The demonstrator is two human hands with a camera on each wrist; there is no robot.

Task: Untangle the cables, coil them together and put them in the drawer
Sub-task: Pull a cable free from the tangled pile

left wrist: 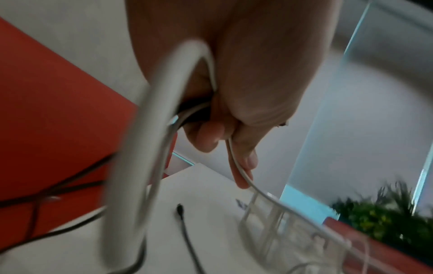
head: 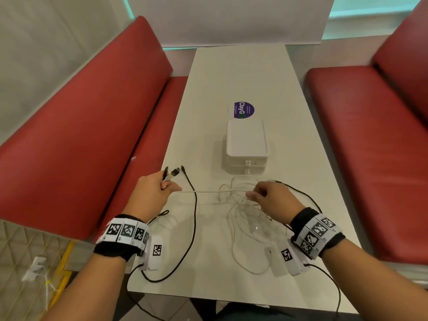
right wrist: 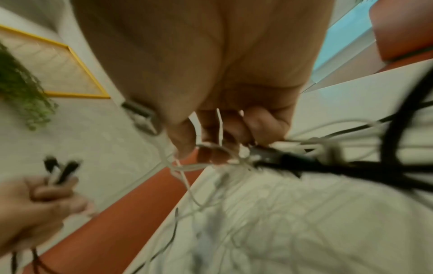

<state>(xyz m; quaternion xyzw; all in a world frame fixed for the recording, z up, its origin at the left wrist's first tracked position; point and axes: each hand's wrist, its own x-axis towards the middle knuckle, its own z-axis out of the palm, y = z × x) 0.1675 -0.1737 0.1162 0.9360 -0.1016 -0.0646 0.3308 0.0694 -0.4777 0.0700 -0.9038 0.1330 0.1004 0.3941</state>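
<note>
A tangle of thin white cables point(head: 240, 218) and black cables point(head: 193, 225) lies on the white table point(head: 231, 77). My left hand point(head: 159, 188) is raised over the table's left edge and grips several cable ends, their plugs point(head: 174, 171) sticking up from the fist. One white cable point(head: 210, 192) runs taut from that hand across to my right hand point(head: 266, 195), which grips the white strands above the tangle. In the left wrist view my fingers point(left wrist: 246, 159) curl round a white cable point(left wrist: 243, 174). In the right wrist view my fingers point(right wrist: 211, 140) hold white strands point(right wrist: 182, 166) beside a black plug point(right wrist: 276, 157).
A small white drawer unit point(head: 246, 144) stands mid-table beyond the hands, its two drawers closed, with a purple sticker point(head: 244, 110) behind it. Red bench seats point(head: 76, 121) flank the table on both sides. Black cable loops hang over the near table edge.
</note>
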